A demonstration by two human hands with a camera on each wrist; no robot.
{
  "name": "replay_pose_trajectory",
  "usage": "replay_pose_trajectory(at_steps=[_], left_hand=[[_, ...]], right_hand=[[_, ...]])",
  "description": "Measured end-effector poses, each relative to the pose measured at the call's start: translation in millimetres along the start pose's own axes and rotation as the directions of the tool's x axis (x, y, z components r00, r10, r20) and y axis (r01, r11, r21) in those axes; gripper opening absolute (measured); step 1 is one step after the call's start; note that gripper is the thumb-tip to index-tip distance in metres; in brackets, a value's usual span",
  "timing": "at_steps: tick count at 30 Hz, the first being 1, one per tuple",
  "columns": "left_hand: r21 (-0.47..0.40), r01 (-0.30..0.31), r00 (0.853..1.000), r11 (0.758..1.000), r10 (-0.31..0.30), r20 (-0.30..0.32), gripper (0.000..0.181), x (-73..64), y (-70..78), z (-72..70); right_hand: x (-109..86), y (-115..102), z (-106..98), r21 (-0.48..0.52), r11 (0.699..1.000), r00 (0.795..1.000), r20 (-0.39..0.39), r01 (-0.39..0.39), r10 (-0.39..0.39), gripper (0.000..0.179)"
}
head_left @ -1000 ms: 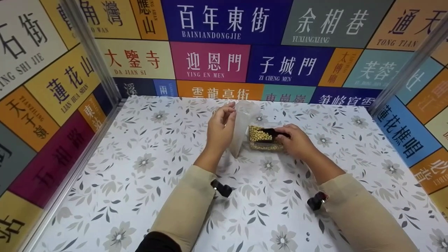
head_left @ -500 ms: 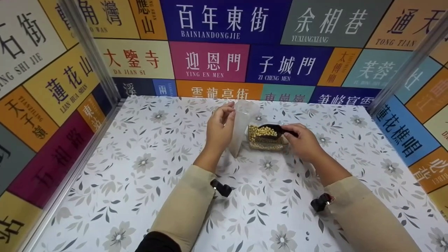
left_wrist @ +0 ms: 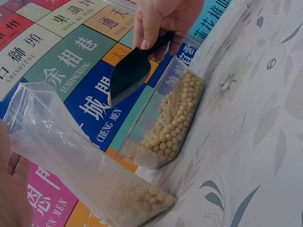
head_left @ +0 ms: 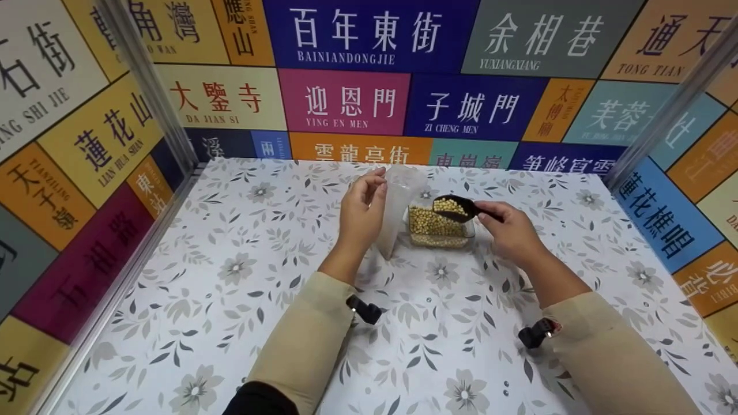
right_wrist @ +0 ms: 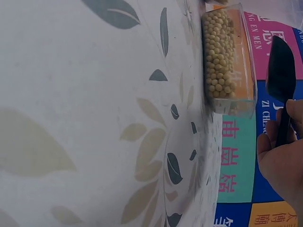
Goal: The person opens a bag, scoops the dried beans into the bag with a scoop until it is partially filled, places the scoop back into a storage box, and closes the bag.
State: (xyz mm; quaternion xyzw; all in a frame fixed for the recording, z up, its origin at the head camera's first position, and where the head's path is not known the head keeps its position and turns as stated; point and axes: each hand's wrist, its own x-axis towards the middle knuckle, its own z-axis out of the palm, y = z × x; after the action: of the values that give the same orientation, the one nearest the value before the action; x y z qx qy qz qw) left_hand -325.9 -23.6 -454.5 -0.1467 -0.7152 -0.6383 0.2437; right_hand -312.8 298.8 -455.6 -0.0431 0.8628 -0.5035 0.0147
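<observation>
My right hand (head_left: 513, 230) grips the handle of a small black scoop (head_left: 461, 207) loaded with yellow soybeans. The scoop is raised over a clear rectangular container (head_left: 441, 241), which holds more soybeans (left_wrist: 170, 127). Left of the container, a translucent plastic zip bag (head_left: 395, 213) stands upright with soybeans in its bottom corner, as the left wrist view shows. My left hand (head_left: 363, 210) holds the bag by its upper left side, thumb and fingers near the mouth. In the right wrist view the dark underside of the scoop (right_wrist: 280, 68) hides its load.
A table with a white floral cover (head_left: 311, 346) lies under everything. Panels printed with street names (head_left: 346, 104) wall in the back and both sides. Metal posts (head_left: 167, 104) stand at the corners. A small black camera (head_left: 364, 310) sits at each wrist.
My right hand has lifted the scoop out of the soybeans, drawing it up and slightly right, with a load in it. The left hand and the bag have stayed in place.
</observation>
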Motion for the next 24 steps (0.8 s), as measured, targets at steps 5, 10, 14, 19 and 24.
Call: replay_pose_trajectory(at_steps=[5, 10, 14, 19, 24], left_hand=[[-0.007, 0.004, 1.0, 1.0, -0.004, -0.003, 0.013, -0.1, 1.9, 0.5], [-0.01, 0.006, 1.0, 1.0, -0.006, -0.001, 0.013, 0.1, 2.7, 1.7], [-0.018, 0.006, 1.0, 1.0, -0.006, -0.004, 0.012, -0.2, 3.0, 2.3], [0.005, 0.004, 1.0, 1.0, -0.004, -0.001, 0.014, -1.4, 3.5, 2.6], [0.011, 0.015, 1.0, 1.0, -0.015, -0.005, 0.014, -1.8, 3.3, 2.1]], right_hand=[[0.2, -7.7, -5.4, -0.008, 1.0, 1.0, 0.006, 0.002, -0.002, 0.048], [0.5, -21.6, -12.7, -0.02, 1.0, 1.0, -0.018, -0.013, 0.012, 0.049], [2.3, -37.8, -19.2, -0.012, 1.0, 1.0, -0.028, -0.004, 0.004, 0.05], [6.0, -62.4, -22.4, -0.027, 0.999, 0.999, -0.028, 0.034, -0.035, 0.048], [10.5, -88.1, -22.0, -0.102, 0.991, 0.996, -0.013, 0.088, -0.09, 0.045]])
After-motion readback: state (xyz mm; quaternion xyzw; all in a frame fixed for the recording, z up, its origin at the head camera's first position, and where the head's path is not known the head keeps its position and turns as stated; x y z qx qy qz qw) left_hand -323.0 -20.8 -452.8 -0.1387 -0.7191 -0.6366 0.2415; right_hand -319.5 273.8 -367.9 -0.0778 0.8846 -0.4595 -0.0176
